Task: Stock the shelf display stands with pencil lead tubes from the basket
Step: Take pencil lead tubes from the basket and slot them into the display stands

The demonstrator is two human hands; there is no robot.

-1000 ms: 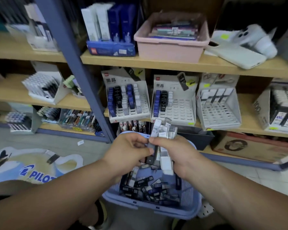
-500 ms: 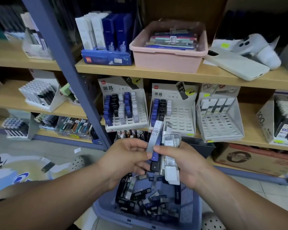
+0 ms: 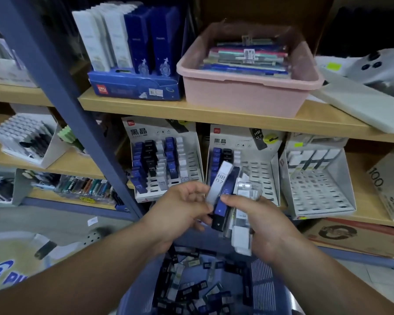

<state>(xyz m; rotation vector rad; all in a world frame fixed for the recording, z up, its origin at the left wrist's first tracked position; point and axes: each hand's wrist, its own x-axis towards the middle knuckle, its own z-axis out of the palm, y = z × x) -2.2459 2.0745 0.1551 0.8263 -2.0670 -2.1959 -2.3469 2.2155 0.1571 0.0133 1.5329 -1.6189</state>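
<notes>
Right hand (image 3: 264, 221): grips a sheaf of tubes (image 3: 241, 235) above the basket (image 3: 263, 280). Left hand (image 3: 182, 208): pinches one tube (image 3: 221, 178) from that sheaf. Sorting step, seemingly; next calls for slotting it upright into the stand (image 3: 265, 171) just beyond the fingers.

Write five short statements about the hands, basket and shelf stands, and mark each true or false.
The right hand grips a bunch of lead tubes. True.
The pink tub sits on the floor. False: it stands on the upper shelf.
The middle display stand is full. False: only its left columns hold tubes.
The blue basket holds loose tubes. True.
The left hand rests on the shelf. False: it pinches a grey tube.
</notes>
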